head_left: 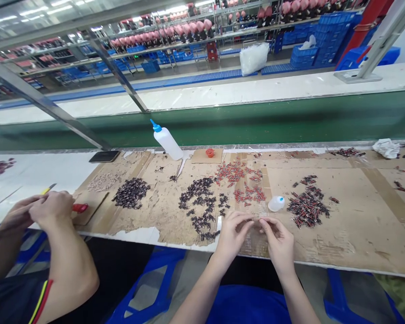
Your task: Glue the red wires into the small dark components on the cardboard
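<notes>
My left hand (233, 231) and my right hand (278, 239) meet fingertip to fingertip above the cardboard (354, 216) at the table's near edge. Both are closed in a pinch. Whatever they hold is too small to make out. Just beyond my right hand is a small white bottle with a blue tip (276, 204). A pile of small red and black parts (308, 204) lies to its right. Beyond my left hand are loose black parts (202, 204) and, farther back, slim red parts (232, 173). A narrow white object (219, 223) lies beside my left hand.
A co-worker's hands (50, 207) work at the left, near a red object (80, 208). Another black pile (131, 193) lies between us. Behind stand a large white bottle (168, 143) and a small red cup (210, 153). A green panel (273, 119) closes the table's back.
</notes>
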A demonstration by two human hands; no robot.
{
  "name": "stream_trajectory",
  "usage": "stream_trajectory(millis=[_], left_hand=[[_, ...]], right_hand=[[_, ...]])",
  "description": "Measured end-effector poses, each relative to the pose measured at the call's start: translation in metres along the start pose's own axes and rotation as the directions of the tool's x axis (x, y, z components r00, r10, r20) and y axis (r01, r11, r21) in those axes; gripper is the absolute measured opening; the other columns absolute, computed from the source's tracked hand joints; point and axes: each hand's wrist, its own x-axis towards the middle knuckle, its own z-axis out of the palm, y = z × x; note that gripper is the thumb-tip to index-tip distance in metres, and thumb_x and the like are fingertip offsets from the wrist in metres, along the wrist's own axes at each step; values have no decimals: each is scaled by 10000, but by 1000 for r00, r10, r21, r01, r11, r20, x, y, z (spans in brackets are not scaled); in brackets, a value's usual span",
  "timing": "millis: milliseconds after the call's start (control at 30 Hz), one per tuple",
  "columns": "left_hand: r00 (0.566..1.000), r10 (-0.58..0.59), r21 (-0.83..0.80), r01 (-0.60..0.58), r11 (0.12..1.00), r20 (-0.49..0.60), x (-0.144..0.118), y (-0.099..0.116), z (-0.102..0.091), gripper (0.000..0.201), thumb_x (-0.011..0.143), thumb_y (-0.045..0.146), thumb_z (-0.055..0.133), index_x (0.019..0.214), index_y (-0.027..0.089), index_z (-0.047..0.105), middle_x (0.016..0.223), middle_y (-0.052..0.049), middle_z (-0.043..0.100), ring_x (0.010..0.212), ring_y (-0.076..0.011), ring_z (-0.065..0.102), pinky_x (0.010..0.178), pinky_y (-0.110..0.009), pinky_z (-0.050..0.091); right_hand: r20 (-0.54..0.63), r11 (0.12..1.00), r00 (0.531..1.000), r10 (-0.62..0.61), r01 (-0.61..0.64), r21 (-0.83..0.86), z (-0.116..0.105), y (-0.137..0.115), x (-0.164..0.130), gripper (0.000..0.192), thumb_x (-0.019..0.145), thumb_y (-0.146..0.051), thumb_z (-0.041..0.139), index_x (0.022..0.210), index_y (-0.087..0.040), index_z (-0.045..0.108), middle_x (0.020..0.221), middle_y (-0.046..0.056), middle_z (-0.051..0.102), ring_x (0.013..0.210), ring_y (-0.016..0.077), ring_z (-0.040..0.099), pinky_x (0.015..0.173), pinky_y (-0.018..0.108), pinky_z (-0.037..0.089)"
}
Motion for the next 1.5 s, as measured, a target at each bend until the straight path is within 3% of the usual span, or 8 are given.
stream_trajectory(millis=[133, 267, 367, 567, 867, 967, 1200, 1500], left_hand=[[998, 55, 359, -45, 932, -17, -1, -7, -2, 199, 818, 174, 690, 1003, 238, 729, 1010, -69, 716, 1004, -248, 579, 877, -436, 464], [998, 61, 435, -64, 898, 22, -1, -10, 5, 185, 858, 135, 630, 955, 260, 727, 1006, -44, 705, 1014, -230, 554, 852, -402, 444], [998, 63, 402, -67, 913, 23, 1, -11, 8, 185, 864, 105, 604, 888, 244, 723, 973, -40, 710, 984, -222, 558, 841, -386, 446], [999, 30, 308, -38, 951, 29, 3, -8, 5, 176, 886, 114, 578, 881, 233, 706, 887, -14, 741, 896, -195, 616, 810, -359, 435], [988, 145, 254, -152, 955, 47, 1, -4, -1, 165, 888, 149, 592, 862, 241, 726, 814, -14, 755, 827, -179, 622, 842, -351, 423], [990, 143, 178, -143, 974, 13, 2, -5, -1, 146, 876, 170, 616, 829, 240, 736, 793, -20, 755, 806, -180, 622, 836, -354, 441], [999, -38, -186, 42, 982, 25, 2, 2, -4, 96, 810, 202, 679, 842, 211, 769, 838, -60, 754, 836, -184, 655, 799, -306, 527], [991, -136, -203, 132, 970, -7, 0, 13, -4, 94, 763, 183, 676, 816, 193, 753, 826, -55, 737, 838, -181, 658, 819, -314, 533]], right_hand=[[-30, 996, 999, 36, -39, -86, -7, 6, -1, 367, 762, -529, 676, 810, -169, 721, 764, 80, 735, 654, 204, 690, 617, 329, 603], [15, 980, 1000, 27, -23, -199, -9, 11, -2, 406, 773, -572, 637, 822, -187, 757, 887, 116, 755, 786, 249, 710, 788, 410, 592], [46, 975, 998, 34, -23, -222, -8, 11, -2, 422, 746, -584, 650, 842, -192, 772, 935, 132, 758, 845, 283, 718, 825, 448, 583], [26, 980, 987, 158, -154, -126, -3, 5, -1, 426, 663, -559, 728, 835, -172, 770, 864, 128, 771, 773, 291, 742, 777, 433, 610], [107, 984, 979, 176, -172, -49, -4, -5, 3, 385, 621, -540, 770, 740, -174, 766, 782, 112, 769, 717, 277, 744, 753, 416, 621], [110, 986, 980, 163, -160, -37, -2, -7, 1, 365, 631, -527, 770, 727, -175, 762, 769, 108, 767, 714, 273, 743, 748, 408, 622], [86, 998, 995, 45, -42, -45, -2, -9, -1, 252, 714, -436, 740, 755, -188, 765, 830, 97, 769, 767, 254, 739, 770, 385, 615], [158, 962, 971, -181, 208, -175, -6, -14, -3, 144, 815, -312, 671, 797, -196, 754, 841, 83, 761, 756, 216, 727, 733, 326, 608]])
